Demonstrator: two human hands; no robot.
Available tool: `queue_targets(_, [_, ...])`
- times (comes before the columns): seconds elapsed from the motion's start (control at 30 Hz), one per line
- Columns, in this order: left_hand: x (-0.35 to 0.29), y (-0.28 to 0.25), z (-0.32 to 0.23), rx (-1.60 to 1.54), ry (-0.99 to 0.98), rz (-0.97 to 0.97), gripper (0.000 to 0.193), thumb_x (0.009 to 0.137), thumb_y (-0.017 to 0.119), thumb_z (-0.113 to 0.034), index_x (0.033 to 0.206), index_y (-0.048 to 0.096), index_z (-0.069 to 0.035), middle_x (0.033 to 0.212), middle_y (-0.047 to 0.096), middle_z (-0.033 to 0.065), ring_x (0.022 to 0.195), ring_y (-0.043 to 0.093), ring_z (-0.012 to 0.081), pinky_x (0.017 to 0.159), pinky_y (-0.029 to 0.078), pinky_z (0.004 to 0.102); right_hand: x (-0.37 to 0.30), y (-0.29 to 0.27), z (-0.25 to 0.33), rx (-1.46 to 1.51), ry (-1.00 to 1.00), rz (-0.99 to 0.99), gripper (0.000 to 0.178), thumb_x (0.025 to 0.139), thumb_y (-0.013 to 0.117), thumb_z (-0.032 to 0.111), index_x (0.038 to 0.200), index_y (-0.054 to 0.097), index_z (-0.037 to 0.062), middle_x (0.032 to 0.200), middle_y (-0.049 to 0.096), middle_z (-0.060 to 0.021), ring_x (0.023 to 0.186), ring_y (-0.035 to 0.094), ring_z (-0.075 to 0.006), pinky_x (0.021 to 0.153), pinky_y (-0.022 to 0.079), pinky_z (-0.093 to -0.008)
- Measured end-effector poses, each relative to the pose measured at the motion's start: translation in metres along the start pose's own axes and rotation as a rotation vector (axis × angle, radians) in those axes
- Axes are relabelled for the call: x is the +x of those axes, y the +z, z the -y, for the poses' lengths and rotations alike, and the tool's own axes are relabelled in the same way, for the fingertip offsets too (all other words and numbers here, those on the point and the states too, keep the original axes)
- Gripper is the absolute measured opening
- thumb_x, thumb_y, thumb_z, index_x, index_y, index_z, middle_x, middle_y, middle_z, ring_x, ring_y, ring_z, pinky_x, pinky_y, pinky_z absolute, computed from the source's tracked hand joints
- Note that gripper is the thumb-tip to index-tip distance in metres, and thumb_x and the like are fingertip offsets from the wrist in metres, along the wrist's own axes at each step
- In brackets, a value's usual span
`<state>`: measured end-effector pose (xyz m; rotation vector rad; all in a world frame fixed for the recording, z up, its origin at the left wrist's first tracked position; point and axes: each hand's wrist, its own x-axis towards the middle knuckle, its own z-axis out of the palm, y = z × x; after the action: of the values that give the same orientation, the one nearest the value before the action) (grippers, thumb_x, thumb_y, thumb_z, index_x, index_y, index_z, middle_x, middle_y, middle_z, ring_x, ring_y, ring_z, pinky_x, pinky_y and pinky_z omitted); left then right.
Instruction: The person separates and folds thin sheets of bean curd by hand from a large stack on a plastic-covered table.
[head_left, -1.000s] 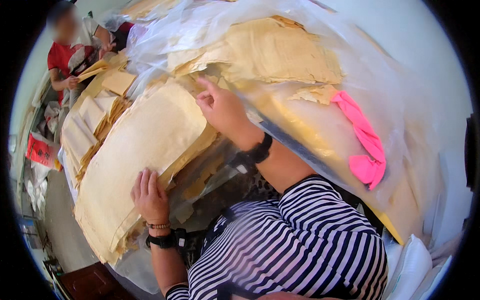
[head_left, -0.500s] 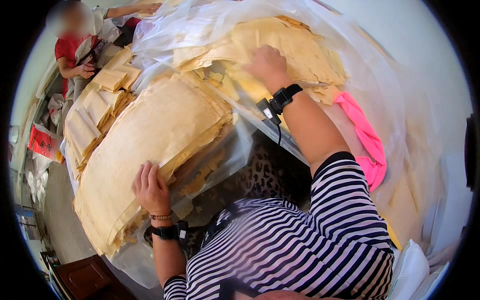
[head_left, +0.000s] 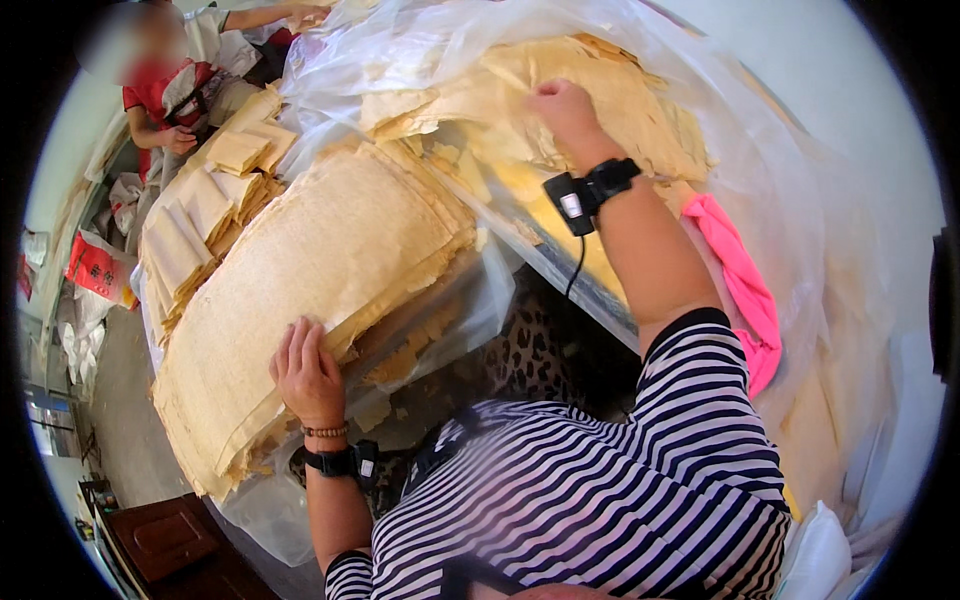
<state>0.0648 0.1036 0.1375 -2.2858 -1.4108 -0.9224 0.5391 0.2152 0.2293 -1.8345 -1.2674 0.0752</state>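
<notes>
In the head view, the left hand [head_left: 305, 372] lay palm down with fingers spread flat on the near edge of a thick stack of thin yellowish sheets [head_left: 320, 270], pressing on its top sheet. That stack rested on clear plastic film [head_left: 455, 310] directly in front of the person. The right hand [head_left: 562, 108] reached up and away, its fingers curled down onto a second, looser heap of the same yellowish sheets [head_left: 610, 95] that sat inside a large clear plastic bag [head_left: 800, 230]; whether the fingertips pinched a sheet could not be told. A pink cloth [head_left: 740, 285] lay just beside the right forearm. Further left, smaller folded bundles of sheets [head_left: 215, 190] were lined up, with another person in a red top [head_left: 165, 95] beyond them.
</notes>
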Motion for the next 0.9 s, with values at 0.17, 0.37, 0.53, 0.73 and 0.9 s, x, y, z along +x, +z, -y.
queue_targets(0.17, [0.0, 0.001, -0.001, -0.012, 0.004, 0.006, 0.023, 0.088, 0.062, -0.006, 0.109, 0.068, -0.01, 0.122, 0.067, 0.0087, 0.118, 0.06, 0.028, 0.1, 0.043, 0.0418, 0.029, -0.062, -0.027, 0.406, 0.061, -0.329, 0.04, 0.081, 0.076, 0.029, 0.106, 0.067, -0.0003, 0.09, 0.066, -0.0068, 0.08, 0.061, -0.0166, 0.073, 0.051, -0.0311])
queue_targets(0.37, [0.005, -0.011, 0.0, 0.048, 0.011, 0.033, 0.022, 0.087, 0.064, -0.008, 0.108, 0.067, -0.009, 0.122, 0.066, 0.0095, 0.117, 0.059, 0.0295, 0.098, 0.043, 0.0424, 0.028, -0.121, -0.003, 0.408, 0.018, -0.091, 0.041, 0.084, 0.073, 0.027, 0.111, 0.064, -0.0018, 0.102, 0.066, -0.0096, 0.087, 0.063, -0.0188, 0.08, 0.051, -0.0331])
queue_targets(0.53, [0.085, -0.036, -0.06, -0.142, 0.139, 0.341, 0.025, 0.087, 0.066, -0.013, 0.11, 0.068, -0.007, 0.122, 0.065, 0.0102, 0.12, 0.057, 0.0303, 0.103, 0.043, 0.0433, 0.029, -0.116, -0.025, 0.296, -0.191, 0.06, 0.044, 0.09, 0.069, 0.017, 0.132, 0.059, 0.0083, 0.115, 0.063, -0.0044, 0.102, 0.058, -0.0111, 0.088, 0.047, -0.0272])
queue_targets(0.73, [0.183, -0.003, -0.186, -0.41, 0.747, 0.124, 0.029, 0.086, 0.066, -0.02, 0.111, 0.066, -0.006, 0.125, 0.062, 0.013, 0.125, 0.054, 0.0284, 0.108, 0.04, 0.0413, 0.012, -0.087, 0.01, 0.112, -0.323, 0.184, 0.043, 0.09, 0.065, 0.011, 0.133, 0.06, 0.0075, 0.125, 0.064, -0.0089, 0.109, 0.06, -0.0148, 0.095, 0.047, -0.0281])
queue_targets(0.9, [0.222, 0.091, -0.245, -0.381, 0.754, 0.048, 0.036, 0.085, 0.066, -0.027, 0.115, 0.064, -0.006, 0.128, 0.059, 0.0139, 0.124, 0.053, 0.0299, 0.107, 0.04, 0.0401, 0.006, -0.098, 0.007, 0.047, -0.367, 0.198, 0.042, 0.09, 0.065, 0.017, 0.132, 0.061, 0.0127, 0.109, 0.069, -0.0212, 0.106, 0.065, -0.0295, 0.089, 0.05, -0.0356])
